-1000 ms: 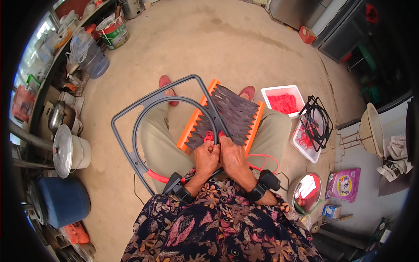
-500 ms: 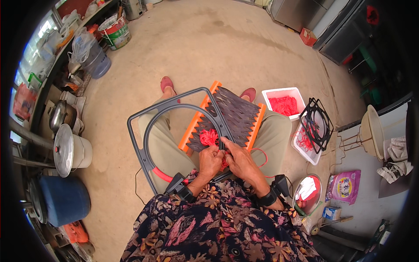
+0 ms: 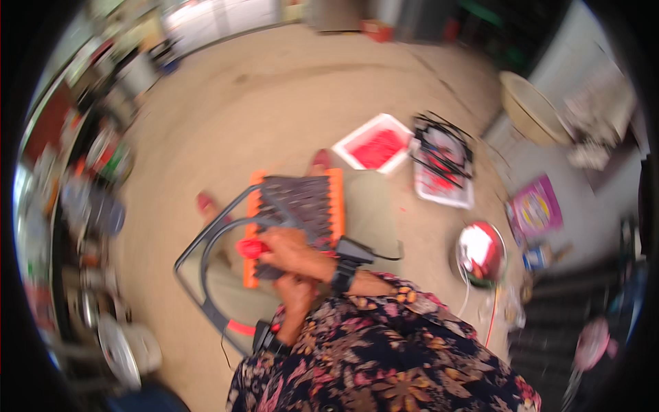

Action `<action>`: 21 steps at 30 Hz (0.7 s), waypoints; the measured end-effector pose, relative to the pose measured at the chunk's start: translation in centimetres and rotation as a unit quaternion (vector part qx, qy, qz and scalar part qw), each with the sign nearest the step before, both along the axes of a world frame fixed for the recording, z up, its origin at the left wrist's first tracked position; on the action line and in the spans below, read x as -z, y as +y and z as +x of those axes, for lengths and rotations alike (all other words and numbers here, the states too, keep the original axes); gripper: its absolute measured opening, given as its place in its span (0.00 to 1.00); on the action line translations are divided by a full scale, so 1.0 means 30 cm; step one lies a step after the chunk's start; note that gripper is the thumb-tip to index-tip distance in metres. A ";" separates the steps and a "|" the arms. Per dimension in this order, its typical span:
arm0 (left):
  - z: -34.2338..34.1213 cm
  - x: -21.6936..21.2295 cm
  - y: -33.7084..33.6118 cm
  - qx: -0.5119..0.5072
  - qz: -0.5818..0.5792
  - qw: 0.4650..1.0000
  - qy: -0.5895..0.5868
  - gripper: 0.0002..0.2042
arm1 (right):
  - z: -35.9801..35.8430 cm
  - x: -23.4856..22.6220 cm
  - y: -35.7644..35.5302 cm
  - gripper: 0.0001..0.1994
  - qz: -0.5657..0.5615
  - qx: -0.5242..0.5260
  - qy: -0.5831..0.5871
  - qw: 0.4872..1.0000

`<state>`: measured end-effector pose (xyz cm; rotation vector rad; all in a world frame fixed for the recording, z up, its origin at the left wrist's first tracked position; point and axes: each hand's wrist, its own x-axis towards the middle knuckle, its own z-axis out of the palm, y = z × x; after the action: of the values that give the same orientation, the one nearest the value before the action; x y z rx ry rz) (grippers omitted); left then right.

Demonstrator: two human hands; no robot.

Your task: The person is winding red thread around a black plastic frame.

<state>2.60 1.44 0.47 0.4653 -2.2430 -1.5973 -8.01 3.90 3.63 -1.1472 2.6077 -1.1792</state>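
The view is blurred by motion. Across my lap lies a dark grey plastic frame with a ring inside it, part of the ring covered in red. My right hand is closed, its fingers at a bunch of red cord over the ring. Just below it, my left hand is curled closed; whatever it grips is hidden. Under the frame and hands rests a board with orange edges and a dark jagged middle.
On the floor ahead to the right stand a white box of red cord and a white tray with black frames on it. Farther right are a metal bowl and a purple packet. A lidded pot stands at left.
The whole view has swung to the right. My right hand has crossed leftward over my left and is now at the red cord bunch. The grey frame has shifted with my hands.
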 end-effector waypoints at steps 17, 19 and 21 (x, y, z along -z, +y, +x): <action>-0.101 -0.013 -0.181 0.050 0.323 0.911 -0.252 0.08 | 0.206 -0.306 0.985 0.15 -0.598 0.156 -0.375 0.690; -0.117 -0.009 -0.188 0.063 0.303 0.917 -0.253 0.07 | 0.249 -0.247 1.094 0.13 -0.647 0.219 -0.352 0.640; -0.128 -0.007 -0.223 0.078 0.322 0.907 -0.258 0.07 | 0.286 -0.146 1.190 0.12 -0.701 0.216 -0.349 0.583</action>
<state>-1.24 -5.25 0.70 0.9977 -2.0573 -2.5557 0.57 39.59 8.00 0.2520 0.9470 -3.0509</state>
